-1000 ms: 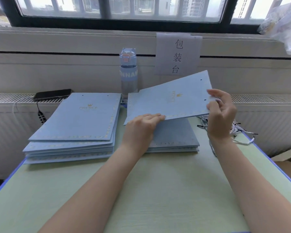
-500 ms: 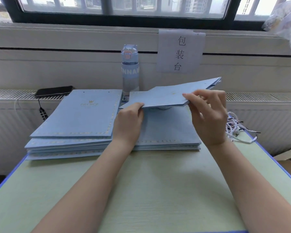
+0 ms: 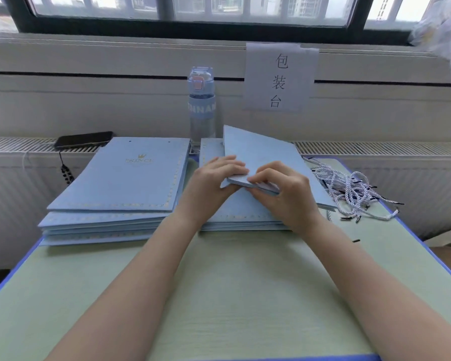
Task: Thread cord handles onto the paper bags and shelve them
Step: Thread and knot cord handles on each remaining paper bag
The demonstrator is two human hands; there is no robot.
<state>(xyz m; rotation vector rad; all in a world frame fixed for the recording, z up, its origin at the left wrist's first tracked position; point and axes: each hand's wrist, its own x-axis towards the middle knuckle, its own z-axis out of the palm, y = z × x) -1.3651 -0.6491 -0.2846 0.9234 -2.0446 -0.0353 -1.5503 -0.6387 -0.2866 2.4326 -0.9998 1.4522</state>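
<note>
Head view: A flat, pale blue paper bag [image 3: 266,155] is held tilted over the right stack [image 3: 235,209] of like bags, its far corner raised toward the wall. The left hand [image 3: 214,183] curls its fingers round the bag's near corner, while the right hand [image 3: 284,194] pinches the near edge just beside it, thumb below and fingers on top. A taller left stack [image 3: 120,183] lies beside, its top bag showing a gold crown, gold lettering, a dotted gold border and two punched holes at the far edge. A loose heap of white twisted cords [image 3: 349,188] with dark tips lies on the table [image 3: 219,295] to the right of the held bag.

The hands cover the held bag's near corner, and its printed face cannot be seen. The bag is folded shut, so its inside is hidden. The cords are too tangled to count.

A clear bottle [image 3: 201,105] stands between the stacks at the wall; it may hold water, though the blur leaves that uncertain. A dark phone [image 3: 84,139] lies on the radiator ledge at left, and a paper sign [image 3: 280,76] hangs under the window.
</note>
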